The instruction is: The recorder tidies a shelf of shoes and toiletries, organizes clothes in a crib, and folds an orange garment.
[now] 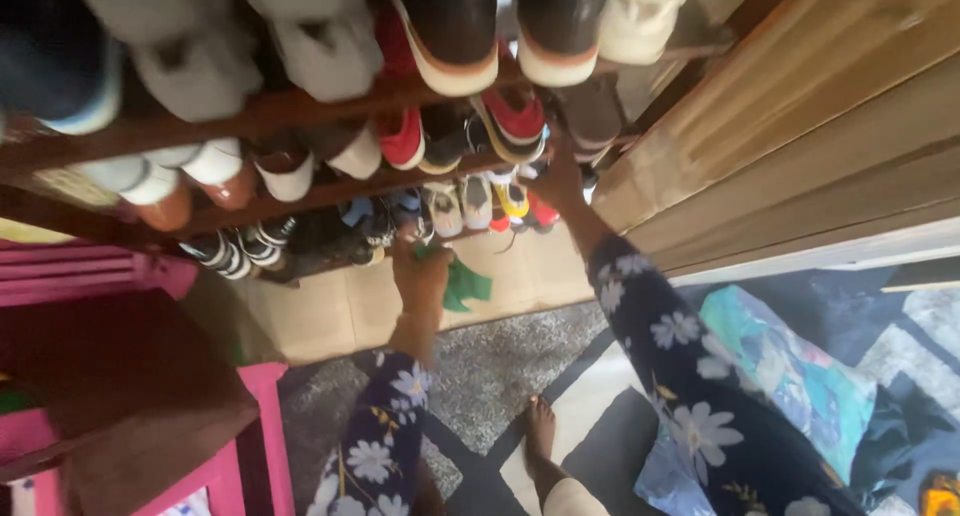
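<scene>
A floor of pale square tiles (330, 311) runs along the foot of a dark wooden shoe rack (300, 106), and nearer in lies a speckled grey rug (490, 371) with darker bands crossing it. To the right stands a light wooden cabinet (800, 106) with smooth planked panels; below it, at the near right, is a patchwork blanket (800, 376) in blue and teal. At the near left is pink painted furniture (265, 426) with a brown top.

The rack's slatted shelves are packed with shoes seen mostly from their soles: white sneakers on the upper tiers, red and white pairs in the middle, small colourful children's shoes (480, 204) on the lowest shelf, and black shoes with white stripes (235, 251) at the far left of the bottom row.

Both arms wear dark blue sleeves printed with white flowers. The left hand (420, 276) is stretched forward and low, over the tiles just in front of the bottom shelf, its fingers clenched around a crumpled green cloth (465, 284) that hangs out to the right of the fist. The right hand (560, 181) reaches farther and higher, to the right end of the middle shelves, touching the shoes there beside a red and yellow sneaker (515, 116); whether its fingers grasp anything cannot be told. A bare foot (540, 431) stands on the rug between the arms.
</scene>
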